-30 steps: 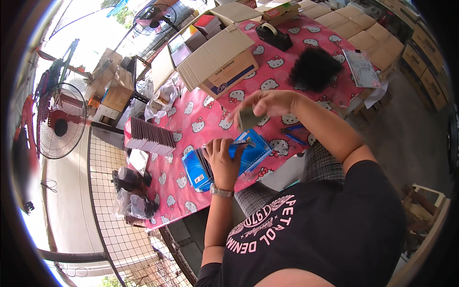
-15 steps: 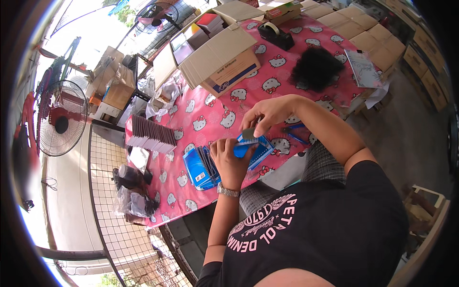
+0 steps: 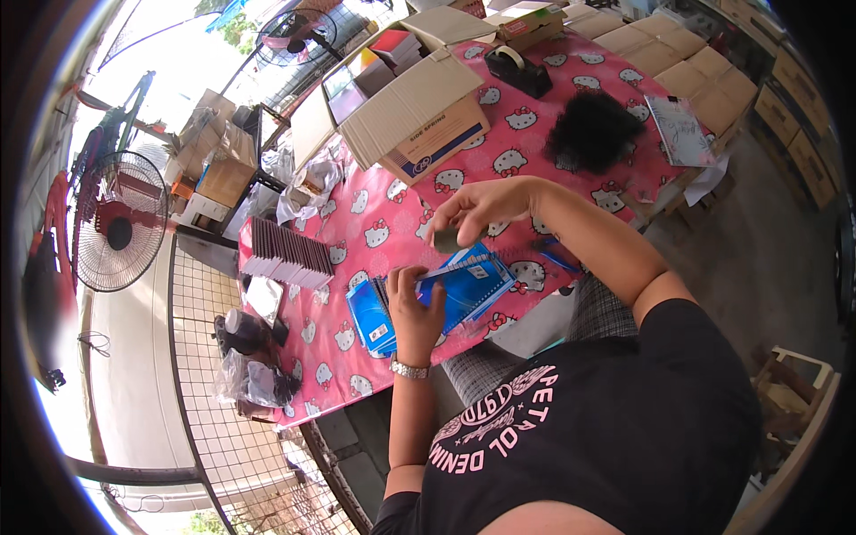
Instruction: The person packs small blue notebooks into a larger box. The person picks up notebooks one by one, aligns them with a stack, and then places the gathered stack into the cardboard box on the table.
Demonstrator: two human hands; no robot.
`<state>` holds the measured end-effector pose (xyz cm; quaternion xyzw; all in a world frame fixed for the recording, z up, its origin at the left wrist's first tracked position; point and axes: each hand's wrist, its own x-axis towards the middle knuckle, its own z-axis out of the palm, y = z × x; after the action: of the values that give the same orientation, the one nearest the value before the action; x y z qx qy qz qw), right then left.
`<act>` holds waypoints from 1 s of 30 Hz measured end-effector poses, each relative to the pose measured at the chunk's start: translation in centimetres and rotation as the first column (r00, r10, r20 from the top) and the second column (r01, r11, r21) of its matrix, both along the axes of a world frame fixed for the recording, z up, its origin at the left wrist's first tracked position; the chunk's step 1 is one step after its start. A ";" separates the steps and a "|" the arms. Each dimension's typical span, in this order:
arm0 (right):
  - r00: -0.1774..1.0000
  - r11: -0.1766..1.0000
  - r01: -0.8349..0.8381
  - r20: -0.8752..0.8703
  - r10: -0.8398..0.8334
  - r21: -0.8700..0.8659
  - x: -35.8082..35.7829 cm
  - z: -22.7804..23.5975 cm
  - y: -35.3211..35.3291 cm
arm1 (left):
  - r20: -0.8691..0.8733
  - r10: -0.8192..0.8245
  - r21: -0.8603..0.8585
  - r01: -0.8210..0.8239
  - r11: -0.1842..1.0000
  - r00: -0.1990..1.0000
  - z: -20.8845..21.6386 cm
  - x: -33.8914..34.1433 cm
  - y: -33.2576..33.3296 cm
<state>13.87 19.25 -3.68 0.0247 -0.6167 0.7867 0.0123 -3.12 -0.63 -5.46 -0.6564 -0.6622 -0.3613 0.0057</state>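
Several blue notebooks with rows of punched holes or binding along an edge lie in front of me. My left hand [image 3: 415, 308], with a metal watch at its wrist, has its fingers and thumb closed around the left end of a blue notebook [image 3: 473, 290]. Just above that notebook's bound edge, my right hand [image 3: 490, 207] pinches a small, dark olive, rounded piece [image 3: 451, 239]; its exact kind is unclear. Left of my left hand is another pile of blue notebooks [image 3: 367, 312], partly covered by that hand.
A row of stacked notebooks [image 3: 290, 254] stands at the left. Behind are an open cardboard box [image 3: 428, 134], a tape dispenser [image 3: 520, 71] and a tangled black heap [image 3: 595, 132]. Blue-handled tools [image 3: 560, 259] lie to the right on the pink tablecloth [image 3: 379, 209].
Both hands have shifted left along the blue notebook. My right hand carries the olive piece toward the notebook's left end, and more of the blue cover shows.
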 end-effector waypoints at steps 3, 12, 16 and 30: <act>0.996 0.938 -0.016 0.088 -0.015 0.346 -1.1 0.4 0.1 | -0.031 -0.006 -0.026 0.006 1.000 0.999 -0.3 -1.1 -0.1; 0.998 0.994 0.003 0.064 -0.010 0.109 -2.5 -1.1 0.6 | 0.153 -0.022 -0.124 0.041 0.991 0.988 0.0 -1.3 -0.4; 0.989 0.891 -0.016 0.140 -0.054 0.454 -3.1 -0.4 0.4 | 0.166 -0.057 -0.093 0.073 0.993 0.984 0.0 -1.6 0.0; 1.000 0.988 -0.005 0.029 0.001 0.154 -3.8 -0.5 0.1 | 0.313 0.023 -0.112 0.013 0.994 0.950 -0.7 -1.8 0.0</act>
<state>10.04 19.39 -4.15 0.0151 -0.6758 0.7369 0.0000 -4.94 -0.60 -6.19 -0.5884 -0.6757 -0.4229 -0.1358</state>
